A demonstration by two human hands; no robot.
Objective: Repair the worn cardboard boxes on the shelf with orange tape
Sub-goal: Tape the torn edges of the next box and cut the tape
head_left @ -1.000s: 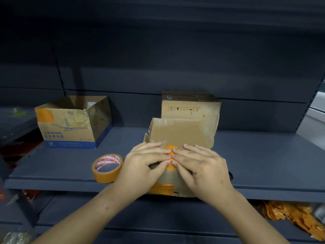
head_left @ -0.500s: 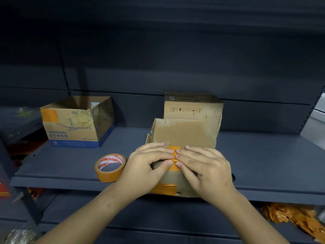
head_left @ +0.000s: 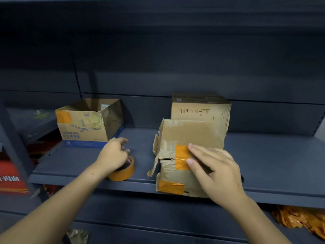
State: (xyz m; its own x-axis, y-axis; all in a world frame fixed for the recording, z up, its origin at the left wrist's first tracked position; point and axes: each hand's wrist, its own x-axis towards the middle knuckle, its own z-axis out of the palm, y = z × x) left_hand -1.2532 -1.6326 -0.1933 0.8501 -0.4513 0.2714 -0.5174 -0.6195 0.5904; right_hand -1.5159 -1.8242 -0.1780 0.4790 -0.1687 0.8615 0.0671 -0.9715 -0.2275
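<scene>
brown worn box (head_left: 189,132) with orange tape patches (head_left: 182,156), orange tape roll (head_left: 124,172) with red-and-white core, tan open box (head_left: 84,127) with blue base band, dark grey-blue shelf (head_left: 263,164)

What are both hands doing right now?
Left hand: gripping the orange tape roll.
Right hand: open, flat fingers on the torn box.

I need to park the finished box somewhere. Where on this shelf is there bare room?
Bare shelf lies right of the torn box, and a smaller patch between it and the tape roll. It is crowded on the left, where the left hand grips the roll before the open fan box.
</scene>
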